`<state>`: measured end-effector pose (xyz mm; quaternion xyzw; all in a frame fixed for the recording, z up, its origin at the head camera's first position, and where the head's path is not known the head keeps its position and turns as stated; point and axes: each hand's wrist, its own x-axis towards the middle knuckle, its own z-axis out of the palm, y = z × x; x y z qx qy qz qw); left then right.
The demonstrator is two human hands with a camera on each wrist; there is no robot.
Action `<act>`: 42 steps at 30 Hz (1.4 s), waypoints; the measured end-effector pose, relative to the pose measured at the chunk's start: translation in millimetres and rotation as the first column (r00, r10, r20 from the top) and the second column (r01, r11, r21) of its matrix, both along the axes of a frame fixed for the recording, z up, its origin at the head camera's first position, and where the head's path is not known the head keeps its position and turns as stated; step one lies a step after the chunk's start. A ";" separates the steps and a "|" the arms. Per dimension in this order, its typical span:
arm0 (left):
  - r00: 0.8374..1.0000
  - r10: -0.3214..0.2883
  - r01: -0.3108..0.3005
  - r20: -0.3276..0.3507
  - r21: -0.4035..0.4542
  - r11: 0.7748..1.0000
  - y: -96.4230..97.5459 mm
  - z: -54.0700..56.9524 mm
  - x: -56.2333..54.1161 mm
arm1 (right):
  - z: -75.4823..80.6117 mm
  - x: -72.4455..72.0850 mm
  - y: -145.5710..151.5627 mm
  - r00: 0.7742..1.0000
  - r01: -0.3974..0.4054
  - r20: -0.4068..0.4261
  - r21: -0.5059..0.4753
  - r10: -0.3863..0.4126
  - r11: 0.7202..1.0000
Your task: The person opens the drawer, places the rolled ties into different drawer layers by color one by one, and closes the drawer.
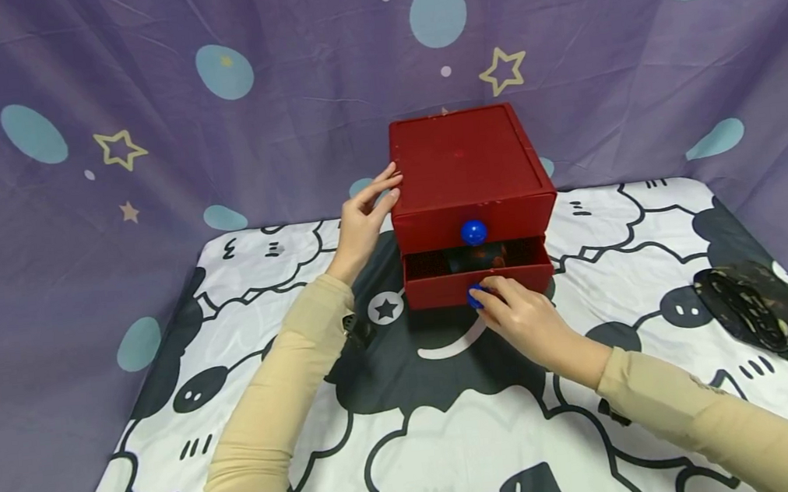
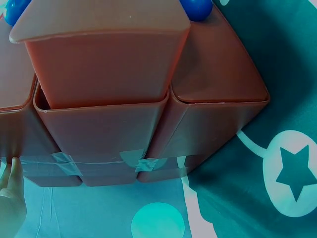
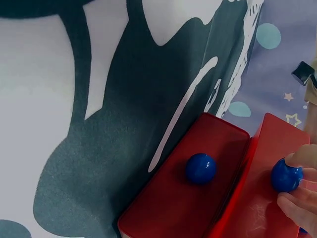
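A red drawer cabinet (image 1: 464, 158) stands at the back of the cloth-covered surface. Its top drawer is closed, with a blue knob (image 1: 473, 232). Below that, a drawer (image 1: 433, 292) is pulled partly out, and a dark rounded item (image 1: 469, 260) lies inside, its kind unclear. My right hand (image 1: 523, 321) pinches this drawer's blue knob (image 3: 286, 176) between thumb and fingers. Another closed drawer (image 3: 173, 198) with its own blue knob (image 3: 201, 168) shows in the right wrist view. My left hand (image 1: 366, 221) touches the cabinet's left side with extended fingertips.
To the right lies a dark camouflage-patterned bundle (image 1: 761, 308). A white and dark-grey cartoon-print cloth (image 1: 445, 429) covers the surface. Behind the cabinet hangs a purple curtain (image 1: 327, 127) with stars and spots. Clear tape (image 2: 67, 163) crosses the cabinet's side.
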<state>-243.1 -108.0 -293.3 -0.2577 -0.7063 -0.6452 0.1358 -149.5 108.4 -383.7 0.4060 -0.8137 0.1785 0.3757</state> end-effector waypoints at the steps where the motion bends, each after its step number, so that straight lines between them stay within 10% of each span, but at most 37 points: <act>1: 1.000 0.000 0.000 0.001 -0.002 1.000 -0.1 0.0 0.0 | 0.0 -0.7 -0.3 1.000 0.003 0.001 -0.001 -0.003 1.000; 42: 1.000 0.003 -0.003 -0.006 -0.006 1.000 0.0 -1.3 0.0 | -0.5 -28.0 -2.9 0.996 0.077 0.039 -0.032 -0.076 0.997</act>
